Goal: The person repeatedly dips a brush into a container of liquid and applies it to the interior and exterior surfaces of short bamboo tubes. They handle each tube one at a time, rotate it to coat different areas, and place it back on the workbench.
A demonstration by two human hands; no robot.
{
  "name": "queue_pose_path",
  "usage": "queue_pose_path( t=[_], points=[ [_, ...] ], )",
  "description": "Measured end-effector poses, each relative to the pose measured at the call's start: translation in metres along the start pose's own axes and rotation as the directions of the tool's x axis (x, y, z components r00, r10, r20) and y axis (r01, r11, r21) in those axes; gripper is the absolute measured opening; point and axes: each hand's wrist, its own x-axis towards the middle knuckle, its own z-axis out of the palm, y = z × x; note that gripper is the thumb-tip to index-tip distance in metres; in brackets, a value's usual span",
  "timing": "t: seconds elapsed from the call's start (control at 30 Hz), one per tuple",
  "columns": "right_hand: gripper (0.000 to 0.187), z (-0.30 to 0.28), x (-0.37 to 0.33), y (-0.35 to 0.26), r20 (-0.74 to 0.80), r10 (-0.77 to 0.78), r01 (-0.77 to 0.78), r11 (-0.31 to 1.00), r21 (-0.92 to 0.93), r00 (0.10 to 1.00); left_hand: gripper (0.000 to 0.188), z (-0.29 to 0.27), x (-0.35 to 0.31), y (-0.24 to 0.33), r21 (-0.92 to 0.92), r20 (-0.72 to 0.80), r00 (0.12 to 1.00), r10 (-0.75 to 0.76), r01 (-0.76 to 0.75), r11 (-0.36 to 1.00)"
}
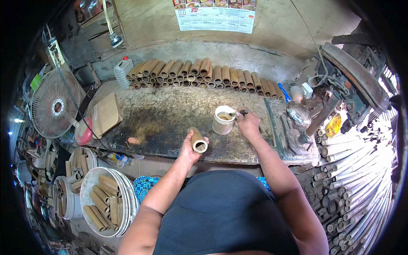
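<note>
My left hand (190,147) is wrapped round a short bamboo tube (197,138), tilted so that its hollow end faces me. Over the table, to the right, my right hand (248,123) grips what looks like a brush with a dark handle (243,111). The brush's other end reaches into a white cup (221,126) that stands on the table beside this hand. Brownish liquid shows inside the cup, and the brush's tip cannot be made out. Behind both hands, many bamboo tubes (187,70) lie stacked in a long row along the wall.
The dark worktable (170,106) carries a brown folder (106,114) and a plastic jug (123,72). A fan (56,106) stands at left, above buckets of bamboo pieces (123,229). At right are a machine (352,76) and a heap of long poles (361,191).
</note>
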Motion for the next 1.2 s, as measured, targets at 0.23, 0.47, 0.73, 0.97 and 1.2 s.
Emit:
queue_pose_path(
  t=[0.23, 0.47, 0.73, 0.97, 1.2],
  points=[
    [0.017, 0.009, 0.01, 0.003, 0.073, 0.06, -0.06, 0.998, -0.001, 0.996, 0.043, 0.024, -0.021, -0.004, -0.162, 0.058, 0.989, -0.137, 0.145, 0.976],
    [0.018, -0.002, 0.007, -0.002, 0.042, 0.103, -0.106, 0.992, 0.065, 0.994, 0.069, 0.031, 0.013, 0.009, -0.288, -0.006, 0.983, -0.184, 0.174, 0.942],
    [0.021, -0.018, -0.009, -0.003, -0.081, -0.043, 0.057, 0.984, 0.171, 0.996, 0.07, 0.034, 0.055, 0.031, -0.293, -0.046, 0.996, -0.082, 0.065, 0.954],
    [0.02, -0.025, -0.023, -0.007, -0.022, -0.062, 0.065, 0.98, 0.188, 0.998, 0.078, 0.025, 0.028, 0.024, -0.211, -0.16, 0.983, -0.092, 0.057, 0.976],
    [0.02, -0.019, -0.025, 0.004, -0.038, -0.064, 0.072, 0.949, 0.308, 0.997, 0.093, 0.007, -0.007, 0.018, 0.876, 0.218, 0.728, 0.65, -0.439, 0.198]
  ],
)
